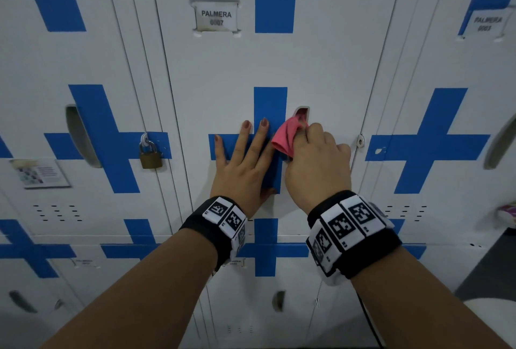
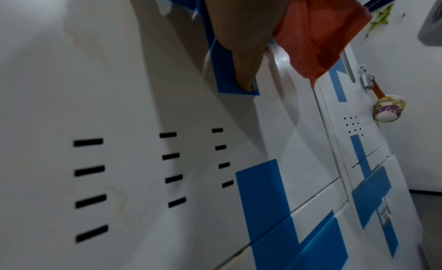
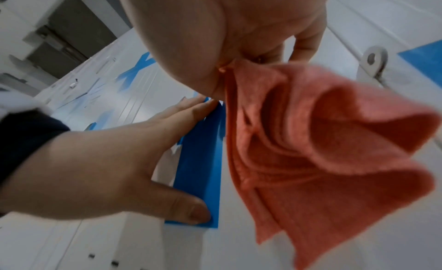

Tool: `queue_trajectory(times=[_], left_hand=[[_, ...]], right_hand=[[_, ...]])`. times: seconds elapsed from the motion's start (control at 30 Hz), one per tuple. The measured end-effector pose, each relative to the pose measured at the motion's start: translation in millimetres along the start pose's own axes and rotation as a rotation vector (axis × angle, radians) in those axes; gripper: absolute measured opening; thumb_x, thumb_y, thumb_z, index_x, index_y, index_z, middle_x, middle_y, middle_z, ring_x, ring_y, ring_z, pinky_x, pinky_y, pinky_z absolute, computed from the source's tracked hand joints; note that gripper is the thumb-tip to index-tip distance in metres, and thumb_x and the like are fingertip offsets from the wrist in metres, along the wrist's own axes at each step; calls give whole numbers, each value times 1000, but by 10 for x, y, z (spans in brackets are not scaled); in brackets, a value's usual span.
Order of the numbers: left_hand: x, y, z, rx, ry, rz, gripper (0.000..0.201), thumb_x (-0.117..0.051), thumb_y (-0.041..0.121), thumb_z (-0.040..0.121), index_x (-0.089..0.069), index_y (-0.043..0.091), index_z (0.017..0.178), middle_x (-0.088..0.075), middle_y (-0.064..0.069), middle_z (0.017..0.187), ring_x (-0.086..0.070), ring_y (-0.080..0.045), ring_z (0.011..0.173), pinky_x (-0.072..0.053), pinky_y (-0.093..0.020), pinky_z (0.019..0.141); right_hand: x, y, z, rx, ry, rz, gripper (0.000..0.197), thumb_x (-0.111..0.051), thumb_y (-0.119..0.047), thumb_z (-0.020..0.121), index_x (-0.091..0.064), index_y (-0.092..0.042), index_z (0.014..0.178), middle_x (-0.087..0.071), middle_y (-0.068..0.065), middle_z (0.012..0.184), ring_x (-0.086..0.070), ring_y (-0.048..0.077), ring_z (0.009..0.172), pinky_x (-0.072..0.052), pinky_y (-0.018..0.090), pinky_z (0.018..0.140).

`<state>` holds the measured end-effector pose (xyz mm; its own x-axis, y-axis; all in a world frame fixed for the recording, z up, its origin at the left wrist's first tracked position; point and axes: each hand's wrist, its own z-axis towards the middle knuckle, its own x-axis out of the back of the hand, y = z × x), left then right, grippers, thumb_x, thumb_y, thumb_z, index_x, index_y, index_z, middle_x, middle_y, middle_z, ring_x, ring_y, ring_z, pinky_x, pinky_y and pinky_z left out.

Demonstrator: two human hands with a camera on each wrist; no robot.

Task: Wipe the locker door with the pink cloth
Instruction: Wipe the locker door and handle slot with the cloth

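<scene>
The white locker door (image 1: 223, 75) with a blue cross and a "PALMERA" label fills the middle of the head view. My left hand (image 1: 245, 158) lies flat on the cross with straight fingers, its thumb (image 2: 246, 74) pressed on the blue paint. Just right of it, my right hand (image 1: 315, 158) grips the bunched pink cloth (image 1: 287, 136) by the door's recessed handle (image 1: 303, 112). In the right wrist view the pink cloth (image 3: 322, 151) hangs in loose folds from the curled fingers, close to the door; contact with the door is unclear there.
A brass padlock (image 1: 150, 154) hangs on the left neighbouring locker. The wiped door's empty hasp (image 1: 360, 140) sits at its right edge. Vent slots (image 2: 172, 168) lie below my hands. A combination lock with a colourful tag (image 2: 382, 104) hangs on a locker to the right.
</scene>
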<state>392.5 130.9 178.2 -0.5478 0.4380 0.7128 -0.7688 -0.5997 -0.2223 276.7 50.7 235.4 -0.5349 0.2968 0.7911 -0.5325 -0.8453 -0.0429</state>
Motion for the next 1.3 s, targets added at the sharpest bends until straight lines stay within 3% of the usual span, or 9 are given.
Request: queue_trajectory(times=[0.17,0.73,1.0,1.17,1.3], left_hand=[[-6,2,-4,6,5,-14,112,-71,61,64,-9,24,149,0,-3,157,2,-29,144,-1,-66,107],[-4,7,2,6,1,-5,114,-75,58,61,-11,23,149,-2,-4,157,1,-30,144,-4,-68,107],[-17,6,2,7,6,-4,114,-75,56,63,-8,23,149,0,-3,157,2,-30,144,-4,-68,106],[-20,-6,3,2,9,-1,115,-75,57,62,-8,23,149,0,-3,157,1,-30,144,-3,-68,107],[-27,0,2,6,14,3,114,-75,56,63,-8,23,149,0,-3,157,1,-29,144,-2,-67,107]], right_hand=[[-149,29,-169,51,-68,-21,33,-51,-10,77,-57,-10,110,-49,9,103,-47,28,89,-29,37,70],[-40,141,-206,99,-226,-23,35,-44,-16,84,-51,-16,118,-44,5,108,-44,26,98,-31,39,81],[43,109,-130,154,-273,-122,26,-43,-26,88,-54,-16,109,-49,4,107,-51,24,90,-32,41,83],[71,144,-84,167,-289,-122,25,-41,-19,84,-54,-16,106,-50,4,102,-51,25,86,-31,40,81],[64,132,-53,174,-277,-117,20,-42,-23,86,-54,-16,101,-51,4,99,-46,24,78,-32,40,80]])
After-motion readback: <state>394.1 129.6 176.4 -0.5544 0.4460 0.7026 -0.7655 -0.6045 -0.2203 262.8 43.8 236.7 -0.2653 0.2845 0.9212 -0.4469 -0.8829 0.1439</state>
